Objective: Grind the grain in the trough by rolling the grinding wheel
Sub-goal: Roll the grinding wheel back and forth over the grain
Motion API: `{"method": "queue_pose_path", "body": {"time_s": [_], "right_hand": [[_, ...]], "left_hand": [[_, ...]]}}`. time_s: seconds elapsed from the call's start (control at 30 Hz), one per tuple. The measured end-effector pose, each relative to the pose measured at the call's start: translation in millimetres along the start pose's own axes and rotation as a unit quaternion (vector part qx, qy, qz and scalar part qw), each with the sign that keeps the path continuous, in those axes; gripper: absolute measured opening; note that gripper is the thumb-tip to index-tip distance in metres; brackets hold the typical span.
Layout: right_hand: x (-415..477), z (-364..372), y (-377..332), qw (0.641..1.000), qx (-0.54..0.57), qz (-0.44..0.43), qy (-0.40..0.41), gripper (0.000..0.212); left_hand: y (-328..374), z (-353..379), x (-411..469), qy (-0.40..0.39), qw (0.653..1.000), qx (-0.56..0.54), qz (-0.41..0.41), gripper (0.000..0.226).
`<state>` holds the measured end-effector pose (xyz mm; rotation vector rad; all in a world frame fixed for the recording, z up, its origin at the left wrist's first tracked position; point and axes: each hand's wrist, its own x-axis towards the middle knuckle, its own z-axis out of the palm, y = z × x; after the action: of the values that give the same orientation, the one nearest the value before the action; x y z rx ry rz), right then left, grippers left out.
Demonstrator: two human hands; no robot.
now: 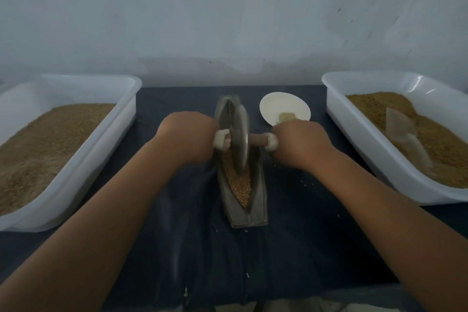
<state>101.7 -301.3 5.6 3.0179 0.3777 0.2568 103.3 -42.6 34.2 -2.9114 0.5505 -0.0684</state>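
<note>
**Head view: both fists locked on the wheel's handle, disc standing in the grain**

Fingers first: on each side they curl down and under, wrapped tight round the handle (258, 140), so only knuckles and the backs of the hands show. Left hand (186, 134) clamps the stub on the left of the disc, right hand (301, 144) clamps the brown wooden shaft on the right. White padding sits at the inner edge of each fist (on the fingers or on the handle, I cannot tell). Both forearms run in from the bottom corners, bare.

Between the fists stands the grinding wheel (240, 139), a grey metal disc upright on its edge, set in the groove of the trough (255, 200) around its middle. The trough is a long, narrow, boat-shaped metal piece lying lengthwise away from the person, dead centre. Grain (239, 182) fills the groove on the near side of the wheel, golden and heaped right up to the disc's rim.

Outward now: a dark cloth (177, 210) covers the table, with a few stray kernels (307, 182) scattered right of the trough. Just beyond the right hand lies a white plate (278, 106) with a small brush (286, 117) on it. A white tub (126, 99) of brown grain sits at far left; a second tub (354, 139) at far right holds grain with a clear scoop (405, 134) resting in it.
</note>
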Motion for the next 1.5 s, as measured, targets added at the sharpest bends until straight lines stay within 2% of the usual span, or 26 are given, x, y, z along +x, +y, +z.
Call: {"method": "queue_pose_path", "body": {"time_s": [0.1,0.17,0.2,0.33,0.47,0.63,0.77,0.93,1.1,1.23,1.33,1.4,1.5], "right_hand": [[-43,-1,0,0.995,-0.050,-0.047,0.069,0.042],[-58,-9,-3,0.991,-0.064,-0.061,0.099,0.059],[-57,-8,-3,0.991,-0.067,-0.060,0.096,0.058],[-18,0,-7,0.997,-0.052,-0.006,0.065,0.034],[35,-8,-12,0.997,-0.025,0.006,0.078,0.037],[1,0,-8,0.997,-0.030,0.013,0.076,0.032],[-48,6,-2,0.989,-0.058,-0.054,0.122,0.038],[-8,3,-8,0.991,-0.068,-0.019,0.112,0.035],[44,1,-12,0.992,-0.051,0.014,0.114,0.038],[9,8,-7,0.991,-0.036,-0.001,0.129,0.038],[-37,8,-7,0.984,-0.058,-0.026,0.168,0.041],[-51,7,-6,0.985,-0.053,-0.034,0.162,0.046],[-38,9,-7,0.985,-0.058,-0.022,0.163,0.042]], "left_hand": [[-12,13,-40,0.018,0.998,-0.021,0.049,0.022],[-18,18,-54,0.026,0.998,-0.026,0.042,0.026],[-20,22,-54,0.033,0.999,-0.023,0.030,0.022],[-19,33,-24,0.050,0.998,-0.015,-0.037,0.013],[-26,22,12,0.031,0.995,-0.040,-0.081,0.010],[-17,20,-12,0.048,0.997,-0.030,-0.059,0.014],[-7,34,-58,0.111,0.994,0.005,-0.021,0.022],[-17,35,-24,0.063,0.996,-0.034,-0.057,0.015],[-26,19,22,0.056,0.993,-0.048,-0.088,0.010],[-18,24,-9,0.068,0.995,-0.028,-0.074,0.016],[-8,37,-53,0.122,0.991,0.015,-0.044,0.033],[-7,40,-66,0.149,0.987,0.044,-0.025,0.039],[-12,41,-48,0.119,0.992,0.015,-0.041,0.032]]}}
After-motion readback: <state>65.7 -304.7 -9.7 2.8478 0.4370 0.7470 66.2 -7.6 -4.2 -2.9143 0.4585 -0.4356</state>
